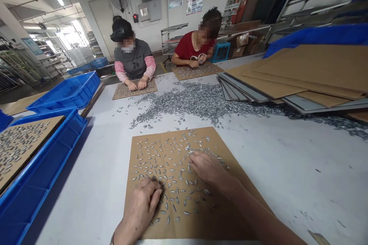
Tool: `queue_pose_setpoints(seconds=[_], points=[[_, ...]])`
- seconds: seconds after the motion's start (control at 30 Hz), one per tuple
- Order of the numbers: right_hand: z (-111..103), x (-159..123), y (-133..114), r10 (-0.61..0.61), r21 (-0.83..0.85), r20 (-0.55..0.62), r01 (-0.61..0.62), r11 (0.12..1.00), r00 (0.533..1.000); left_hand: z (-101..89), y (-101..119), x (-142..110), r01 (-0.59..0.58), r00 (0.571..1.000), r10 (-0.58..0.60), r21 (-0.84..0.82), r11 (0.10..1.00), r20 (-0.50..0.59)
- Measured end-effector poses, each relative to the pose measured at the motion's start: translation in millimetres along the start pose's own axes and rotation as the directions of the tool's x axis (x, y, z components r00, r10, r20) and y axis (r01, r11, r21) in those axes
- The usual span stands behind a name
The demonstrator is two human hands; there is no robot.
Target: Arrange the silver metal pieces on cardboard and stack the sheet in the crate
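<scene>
A brown cardboard sheet lies in front of me on the white table. Small spindle-shaped silvery metal pieces are spread over it, mostly apart from one another. My left hand rests at the sheet's left side, fingers curled down among the pieces. Farther up and right, my right hand has its fingertips pressed together beside a small cluster of pieces. Both hands are closed, and what their fingertips hold, if anything, is hidden.
Beyond the sheet lies a large heap of metal pieces. Stacked cardboard sheets stand right, blue trays left, one holding a piece-covered sheet. Across the table, two people handle pieces on their own cardboard sheets.
</scene>
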State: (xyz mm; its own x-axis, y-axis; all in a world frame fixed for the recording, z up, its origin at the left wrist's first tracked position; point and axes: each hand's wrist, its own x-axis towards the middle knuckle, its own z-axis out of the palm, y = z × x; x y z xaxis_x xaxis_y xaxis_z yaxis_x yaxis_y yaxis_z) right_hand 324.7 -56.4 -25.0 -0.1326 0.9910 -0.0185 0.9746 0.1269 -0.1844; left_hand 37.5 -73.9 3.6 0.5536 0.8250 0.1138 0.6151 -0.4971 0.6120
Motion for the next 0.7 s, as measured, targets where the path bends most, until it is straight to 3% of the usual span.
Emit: queue_pose_setpoints(seconds=[0.2,0.37,0.5,0.6,0.7], points=[[-7,14,-9,0.02,0.064,-0.041,-0.018,0.998,0.999,-0.8,-2,-2,0.023,1.0,-0.023,-0.016,1.0,0.011],[-17,39,-30,0.018,0.042,0.09,-0.022,0.999,0.996,-4.8,-2,-5,0.046,0.999,-0.045,-0.041,0.998,0.023],[-17,51,-40,0.026,0.04,0.115,-0.031,0.999,0.993,-9.1,-5,-9,0.053,0.999,-0.053,-0.047,0.997,0.01],[-20,50,-33,0.032,0.061,0.12,-0.039,0.997,0.992,-15.6,-8,-11,0.068,0.998,-0.068,-0.009,0.998,-0.001],[-27,40,-14,0.068,0.111,0.041,-0.072,0.991,0.997,-27.7,-12,-7,0.066,0.998,-0.066,0.068,0.996,-0.005]])
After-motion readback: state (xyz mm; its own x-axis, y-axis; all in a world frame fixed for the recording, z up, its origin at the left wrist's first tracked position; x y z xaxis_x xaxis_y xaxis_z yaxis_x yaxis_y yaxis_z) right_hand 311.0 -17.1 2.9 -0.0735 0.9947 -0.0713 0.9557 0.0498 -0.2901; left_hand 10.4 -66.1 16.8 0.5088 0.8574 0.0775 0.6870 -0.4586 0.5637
